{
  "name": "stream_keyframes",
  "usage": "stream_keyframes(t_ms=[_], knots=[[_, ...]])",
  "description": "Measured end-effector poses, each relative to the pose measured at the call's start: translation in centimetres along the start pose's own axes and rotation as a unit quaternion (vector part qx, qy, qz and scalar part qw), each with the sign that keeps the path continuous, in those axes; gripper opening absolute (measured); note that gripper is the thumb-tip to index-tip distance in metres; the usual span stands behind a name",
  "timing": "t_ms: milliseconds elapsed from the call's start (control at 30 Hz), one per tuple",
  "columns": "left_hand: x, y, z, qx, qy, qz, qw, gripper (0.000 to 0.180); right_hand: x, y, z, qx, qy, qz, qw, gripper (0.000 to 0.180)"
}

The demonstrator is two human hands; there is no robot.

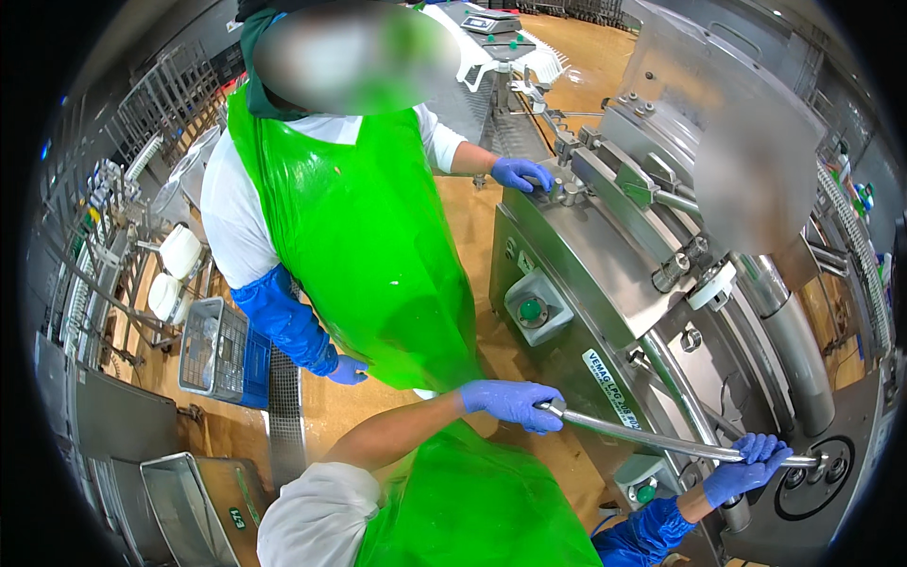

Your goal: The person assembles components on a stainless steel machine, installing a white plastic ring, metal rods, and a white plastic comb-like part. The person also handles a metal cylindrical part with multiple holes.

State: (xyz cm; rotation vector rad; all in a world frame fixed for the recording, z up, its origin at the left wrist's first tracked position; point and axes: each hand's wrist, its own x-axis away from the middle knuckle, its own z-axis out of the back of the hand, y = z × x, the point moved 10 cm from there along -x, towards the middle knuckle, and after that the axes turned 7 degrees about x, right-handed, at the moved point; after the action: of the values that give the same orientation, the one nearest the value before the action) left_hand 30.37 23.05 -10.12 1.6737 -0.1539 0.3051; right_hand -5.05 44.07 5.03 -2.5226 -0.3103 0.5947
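Observation:
A long, slightly bent metal bar [638,435] slants across the front of a stainless-steel machine [586,283]. My left hand [515,404], in a purple-blue glove, is closed round its near end. Further along, my right hand [746,470] wraps the bar close to its far end, with a blue sleeve cover on that forearm. That far end meets a round fitting [822,463] on the machine's steel face; how it is joined there is too small to tell. Beside my right hand a steel pipe [685,387] runs down the machine.
Across from me stands a co-worker in a green apron [368,246], one gloved hand [522,175] resting on the machine, the other hanging down. A green button box [534,310] juts from the machine's side. Left are a crate [213,350] and steel bins [189,501].

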Motion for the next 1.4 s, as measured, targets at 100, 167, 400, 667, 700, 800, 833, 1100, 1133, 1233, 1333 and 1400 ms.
stream_keyframes(t_ms=[100, 167, 400, 667, 700, 800, 833, 1100, 1133, 1233, 1333, 1400], knots=[[-0.4, 4.0, 0.8, -0.182, 0.049, 0.018, 0.982, 0.054, 1.6, 2.1, 6.2, -0.024, 0.106, -0.032, 0.994, 0.037], [-0.7, 8.9, 1.6, -0.414, 0.070, 0.042, 0.907, 0.066, 4.7, 5.2, 10.8, 0.086, 0.257, -0.073, 0.960, 0.039], [-6.2, 9.2, -1.4, -0.557, 0.126, 0.043, 0.820, 0.107, 16.5, 18.1, 7.5, 0.014, 0.183, -0.266, 0.946, 0.045], [-6.3, 11.7, -2.7, -0.639, 0.083, -0.145, 0.751, 0.048, 21.3, 5.6, 12.3, 0.602, 0.022, -0.500, 0.622, 0.078], [-6.8, 13.0, -3.3, -0.644, 0.074, -0.168, 0.743, 0.047, 18.8, 1.4, 11.5, 0.756, -0.002, -0.392, 0.525, 0.079], [-8.5, 17.4, -5.9, -0.650, 0.054, -0.269, 0.709, 0.046, 13.7, -4.2, 2.1, 0.871, -0.063, 0.026, 0.487, 0.077], [-9.6, 18.6, -5.7, -0.657, 0.056, -0.267, 0.703, 0.045, 12.3, -4.9, 1.1, 0.876, -0.077, 0.048, 0.473, 0.076], [-17.1, 28.5, -6.0, -0.545, 0.149, -0.426, 0.707, 0.031, 2.8, -32.3, 0.1, 0.819, 0.182, 0.339, 0.426, 0.056], [-18.7, 29.6, -7.1, -0.569, 0.139, -0.404, 0.703, 0.033, 1.7, -36.6, 1.2, 0.809, 0.225, 0.356, 0.411, 0.055], [-23.4, 33.3, -10.7, -0.633, 0.159, -0.420, 0.630, 0.034, -1.2, -47.1, 4.6, 0.819, 0.314, 0.377, 0.299, 0.053], [-29.7, 35.4, -13.8, -0.636, 0.139, -0.432, 0.624, 0.034, -7.3, -50.5, 13.5, 0.761, 0.261, 0.249, 0.539, 0.049], [-33.3, 36.4, -15.6, -0.644, 0.132, -0.430, 0.619, 0.034, -9.4, -48.6, 15.7, 0.781, 0.254, 0.256, 0.510, 0.045]])
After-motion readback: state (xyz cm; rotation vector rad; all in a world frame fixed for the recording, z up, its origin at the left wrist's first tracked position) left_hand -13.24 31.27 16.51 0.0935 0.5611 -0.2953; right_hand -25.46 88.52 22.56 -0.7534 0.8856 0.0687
